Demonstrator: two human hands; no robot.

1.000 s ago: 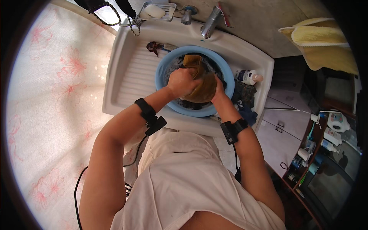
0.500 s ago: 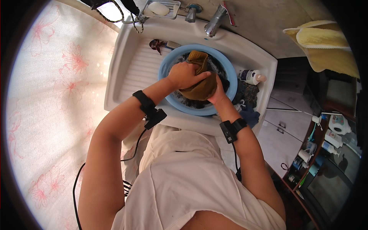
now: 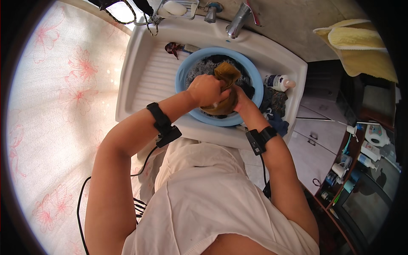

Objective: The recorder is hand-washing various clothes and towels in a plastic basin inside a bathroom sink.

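A mustard-brown wet cloth (image 3: 228, 73) is bunched between my two hands over a round blue basin (image 3: 181, 75). My left hand (image 3: 208, 90) is closed in a fist around its middle, knuckles up. On the other side, my right hand (image 3: 242, 100) grips the cloth, its fingers mostly hidden by the folds. One end of the cloth sticks up beyond my hands, and the rest bulges below them. Foamy water (image 3: 202, 68) and dark fabric (image 3: 245, 80) fill the basin under the cloth.
The basin sits in a white ribbed sink (image 3: 146, 80) below a metal faucet (image 3: 238, 23). A brush (image 3: 189, 48) lies beyond the basin; a white bottle (image 3: 278, 82) and damp dark clothes (image 3: 274, 106) lie right. A floral curtain (image 3: 63, 106) hangs left.
My left hand has closed from a flatter grip into a fist around the cloth. The cloth is more tightly bunched, and its upper end has shifted right and slightly nearer.
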